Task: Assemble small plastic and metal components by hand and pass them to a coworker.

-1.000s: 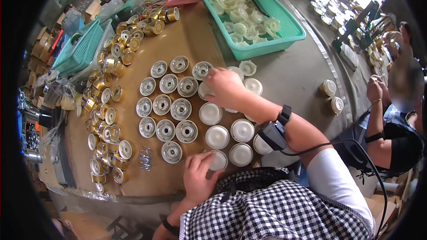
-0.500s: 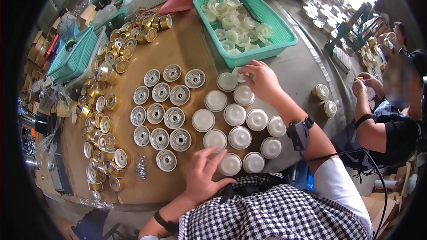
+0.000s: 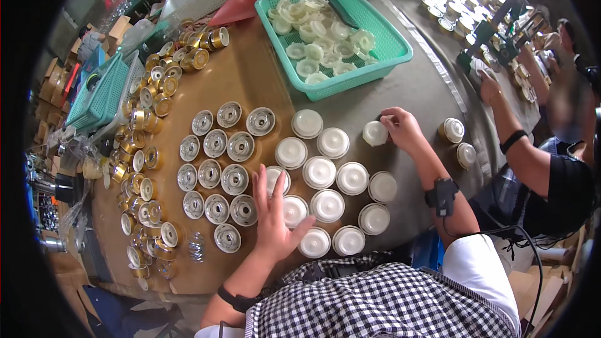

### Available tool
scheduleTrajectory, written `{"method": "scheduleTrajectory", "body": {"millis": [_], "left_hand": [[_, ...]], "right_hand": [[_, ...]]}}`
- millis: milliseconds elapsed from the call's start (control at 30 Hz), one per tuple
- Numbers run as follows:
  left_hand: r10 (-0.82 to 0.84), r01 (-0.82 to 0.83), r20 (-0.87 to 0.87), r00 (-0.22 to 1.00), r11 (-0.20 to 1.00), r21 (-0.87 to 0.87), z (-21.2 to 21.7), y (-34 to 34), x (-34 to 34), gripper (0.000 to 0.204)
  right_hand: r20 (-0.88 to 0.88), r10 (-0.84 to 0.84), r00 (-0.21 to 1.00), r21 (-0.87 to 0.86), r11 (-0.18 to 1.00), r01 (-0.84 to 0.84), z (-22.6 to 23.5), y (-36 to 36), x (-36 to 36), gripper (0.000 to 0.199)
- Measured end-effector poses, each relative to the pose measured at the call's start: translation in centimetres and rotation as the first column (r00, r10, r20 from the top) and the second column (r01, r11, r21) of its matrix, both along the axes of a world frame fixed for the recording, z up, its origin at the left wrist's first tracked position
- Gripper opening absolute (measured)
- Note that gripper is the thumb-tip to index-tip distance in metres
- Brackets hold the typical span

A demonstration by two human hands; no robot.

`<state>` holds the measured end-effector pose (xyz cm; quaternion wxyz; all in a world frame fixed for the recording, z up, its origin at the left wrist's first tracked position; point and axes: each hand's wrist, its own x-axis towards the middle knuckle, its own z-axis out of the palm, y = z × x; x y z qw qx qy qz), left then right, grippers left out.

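Note:
My right hand (image 3: pixel 402 129) pinches the edge of a round white plastic lid (image 3: pixel 375 133), held over the grey surface to the right of a group of gold-sided cups. White lids (image 3: pixel 319 172) top that group. With its fingers spread, my left hand (image 3: pixel 275 228) is at the group's left side, next to a lidded cup (image 3: pixel 295 211) and partly in front of another. Left of that hand stand several uncapped cups (image 3: pixel 234 179) with shiny metal insides, in rough rows. Beyond the cups, a green plastic basket (image 3: pixel 332 89) contains loose translucent lids (image 3: pixel 319 31).
Gold cups (image 3: pixel 149 188) lie heaped along the left side. A clear coiled piece (image 3: pixel 196 247) lies near the front. Two capped cups (image 3: pixel 465 155) stand at the right, by a co-worker's arm (image 3: pixel 516 134). A red scoop (image 3: pixel 243 7) lies at the back.
My right hand has moved right, away from the far cups, with a lid in its fingers. My left hand has shifted slightly left and forward. The view has shifted a little.

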<state>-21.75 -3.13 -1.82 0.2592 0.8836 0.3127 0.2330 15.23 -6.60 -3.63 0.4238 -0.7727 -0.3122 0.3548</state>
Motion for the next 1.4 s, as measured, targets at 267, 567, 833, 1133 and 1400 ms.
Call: {"method": "scheduleTrajectory", "body": {"millis": [267,567,833,1133,1400], "left_hand": [[0.062,-0.067,0.093,0.994,0.996,0.053,-0.5,-0.5,4.6,0.077],[0.237,-0.293,0.326,0.915,0.947,0.133,3.9,-1.2,-5.5,0.055],[0.461,-0.472,0.361,0.810,0.879,-0.063,2.3,-3.0,-11.9,0.047],[0.254,-0.250,0.227,0.940,0.967,-0.045,3.1,-3.8,-10.3,0.077],[-0.126,0.116,-0.082,0.989,0.986,-0.120,-0.3,-2.0,-7.4,0.162]], "right_hand": [[0.615,0.269,0.741,-0.186,0.963,-0.195,1.9,-4.1,-3.6,0.054],[0.544,0.273,0.794,0.198,0.877,-0.438,10.5,-1.8,-13.5,0.060],[0.712,0.607,0.353,-0.060,0.553,-0.831,5.4,3.9,-27.3,0.062],[0.740,0.610,0.285,-0.223,0.622,-0.751,5.4,3.2,-25.6,0.052],[0.701,0.423,0.574,0.045,0.778,-0.627,10.5,-7.6,-17.3,0.102]]}}
